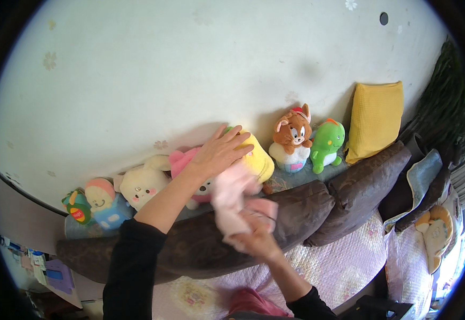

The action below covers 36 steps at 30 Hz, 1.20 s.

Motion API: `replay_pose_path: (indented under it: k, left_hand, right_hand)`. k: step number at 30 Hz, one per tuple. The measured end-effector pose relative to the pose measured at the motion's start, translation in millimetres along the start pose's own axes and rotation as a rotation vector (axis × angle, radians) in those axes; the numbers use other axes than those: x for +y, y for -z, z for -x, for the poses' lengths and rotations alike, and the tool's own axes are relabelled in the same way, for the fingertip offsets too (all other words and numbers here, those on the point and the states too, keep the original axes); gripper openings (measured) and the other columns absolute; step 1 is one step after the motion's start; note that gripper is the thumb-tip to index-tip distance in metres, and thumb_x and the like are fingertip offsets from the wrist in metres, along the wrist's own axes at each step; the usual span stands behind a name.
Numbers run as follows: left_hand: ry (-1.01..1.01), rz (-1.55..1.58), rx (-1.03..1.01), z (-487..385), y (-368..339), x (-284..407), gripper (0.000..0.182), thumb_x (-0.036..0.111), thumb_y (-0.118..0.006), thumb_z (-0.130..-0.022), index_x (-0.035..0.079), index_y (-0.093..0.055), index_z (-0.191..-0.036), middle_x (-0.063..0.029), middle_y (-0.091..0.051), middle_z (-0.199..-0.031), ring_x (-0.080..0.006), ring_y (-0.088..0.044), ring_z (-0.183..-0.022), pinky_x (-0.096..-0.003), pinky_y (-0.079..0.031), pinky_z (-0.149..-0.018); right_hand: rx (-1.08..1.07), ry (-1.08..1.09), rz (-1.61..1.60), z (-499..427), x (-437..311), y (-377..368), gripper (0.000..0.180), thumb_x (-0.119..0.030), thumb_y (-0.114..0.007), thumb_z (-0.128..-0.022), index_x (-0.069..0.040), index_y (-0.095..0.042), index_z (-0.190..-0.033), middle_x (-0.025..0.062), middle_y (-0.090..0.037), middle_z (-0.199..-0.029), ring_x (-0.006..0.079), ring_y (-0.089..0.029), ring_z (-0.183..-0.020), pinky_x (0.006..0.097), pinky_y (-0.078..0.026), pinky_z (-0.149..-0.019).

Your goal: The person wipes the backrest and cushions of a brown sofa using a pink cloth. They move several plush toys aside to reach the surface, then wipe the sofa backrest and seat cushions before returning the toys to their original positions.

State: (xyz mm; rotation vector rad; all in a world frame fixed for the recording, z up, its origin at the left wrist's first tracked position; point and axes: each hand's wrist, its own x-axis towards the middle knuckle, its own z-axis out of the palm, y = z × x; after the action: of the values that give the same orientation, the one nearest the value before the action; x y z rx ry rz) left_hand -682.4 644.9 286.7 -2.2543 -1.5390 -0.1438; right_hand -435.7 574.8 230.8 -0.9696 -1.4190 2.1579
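My left hand (224, 148) lies with spread fingers over the upper left of a yellow plush toy (262, 162) that leans on the wall. Lower and to the right, my right hand (256, 240) grips a pale pink soft item (230, 200). Motion blurs that item, so I cannot tell whether it is a plush toy or a cloth. Behind my left forearm sits a bright pink plush toy (182, 158), its face partly covered. A cream long-eared plush (142, 186) stands left of it.
Along the sofa back sit a brown mouse plush (294, 134), a green dinosaur plush (327, 146), a plush in blue overalls (106, 206) and a green plush (78, 208). A yellow cushion (376, 120) leans at right. Brown sofa cushions (296, 208) stand before a quilted seat cover (336, 256).
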Motion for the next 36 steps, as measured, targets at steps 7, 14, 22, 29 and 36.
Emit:
replay_pose_path:
  k: [7, 14, 22, 29, 36]
  left_hand:
    - [0.051, -0.043, -0.247, 13.5, 35.9, 2.9, 0.075, 0.023, -0.08, -0.072, 0.034, -0.049, -0.14, 0.0001, -0.033, -0.156, -0.0247, -0.032, -0.141, -0.0547, -0.031, -0.113]
    - [-0.06, -0.12, -0.342, 5.1, 39.0, -9.6, 0.096, 0.023, -0.089, -0.058, 0.038, -0.044, -0.143, 0.0025, -0.031, -0.157, -0.0225, -0.035, -0.139, -0.0461, -0.039, -0.104]
    - [-0.119, -0.034, -0.277, 5.8, 24.5, -22.8, 0.098, 0.018, -0.088, -0.057, 0.039, -0.045, -0.142, 0.001, -0.033, -0.156, -0.0225, -0.038, -0.136, -0.0388, -0.04, -0.104]
    - [-0.091, 0.08, -0.282, 7.9, 28.6, -28.6, 0.09, 0.013, -0.084, -0.061, 0.037, -0.048, -0.14, 0.001, -0.035, -0.155, -0.0255, -0.039, -0.137, -0.0395, -0.037, -0.11]
    - [-0.07, 0.137, -0.286, 9.4, 29.0, -31.0, 0.083, 0.008, -0.08, -0.065, 0.036, -0.052, -0.137, 0.0027, -0.037, -0.154, -0.0256, -0.04, -0.138, -0.0393, -0.036, -0.111]
  right_hand:
    - [0.118, 0.285, -0.53, 26.1, -5.7, 18.6, 0.051, 0.006, -0.061, -0.083, 0.0, -0.05, -0.132, 0.0109, -0.061, -0.12, 0.0206, -0.062, -0.107, 0.0334, -0.052, -0.092]
    - [1.057, 1.222, -0.424, 78.5, -63.1, 98.4, 0.04, -0.018, -0.051, -0.096, 0.0, -0.048, -0.131, 0.0156, -0.058, -0.124, 0.0262, -0.061, -0.114, 0.0409, -0.055, -0.091]
    - [-0.397, 0.536, -0.718, 3.5, -38.9, 36.2, 0.023, -0.024, -0.064, -0.093, -0.013, -0.053, -0.109, -0.001, -0.051, -0.088, 0.011, -0.05, -0.077, 0.0241, -0.044, -0.066]
    - [-0.435, 0.236, 0.11, -7.9, 70.3, -69.0, 0.052, -0.012, -0.071, -0.082, -0.004, -0.056, -0.131, 0.0061, -0.067, -0.099, 0.0159, -0.063, -0.088, 0.0307, -0.051, -0.077]
    - [0.455, 0.471, -0.527, 30.9, -41.6, 35.4, 0.033, -0.003, -0.062, -0.09, -0.004, -0.058, -0.122, 0.0066, -0.064, -0.11, 0.0167, -0.063, -0.099, 0.0313, -0.054, -0.085]
